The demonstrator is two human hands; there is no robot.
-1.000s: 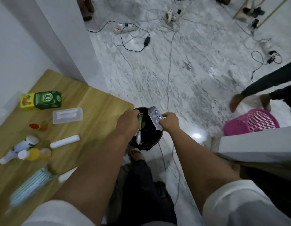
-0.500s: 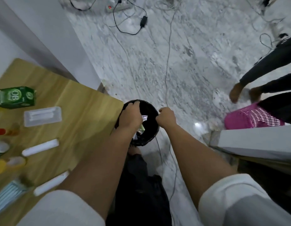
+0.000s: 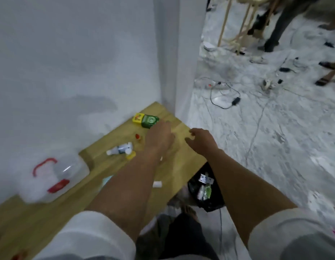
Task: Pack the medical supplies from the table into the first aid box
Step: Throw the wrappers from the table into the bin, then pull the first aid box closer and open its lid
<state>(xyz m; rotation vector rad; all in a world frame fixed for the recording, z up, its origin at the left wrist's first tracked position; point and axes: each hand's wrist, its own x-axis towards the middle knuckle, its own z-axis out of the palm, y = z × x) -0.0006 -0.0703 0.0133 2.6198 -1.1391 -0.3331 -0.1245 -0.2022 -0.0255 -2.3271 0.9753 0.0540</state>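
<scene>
The clear first aid box (image 3: 54, 177) with red handle and red latch stands on the wooden table (image 3: 41, 218) at the left, by the wall. My left hand (image 3: 160, 136) hovers over the table just right of a green and yellow carton (image 3: 147, 120), fingers apart, holding nothing. My right hand (image 3: 200, 140) is beside it over the table's right edge, fingers loosely curled and empty. A white bottle (image 3: 119, 149), a small red-capped vial (image 3: 138, 136), a yellow cap (image 3: 130, 156) and a white roll (image 3: 157, 184) lie on the table. My left forearm hides other items.
A black bin (image 3: 209, 199) with wrappers inside sits on the floor under the table's right edge. Cables and a power strip (image 3: 215, 85) lie across the marble floor. Other people's legs and a wooden stand are at the far right. A white wall stands behind the table.
Both hands have left the black bin and swung up over the table. The blister pack and wrapper they held are gone from them. The view turned left, bringing the first aid box in.
</scene>
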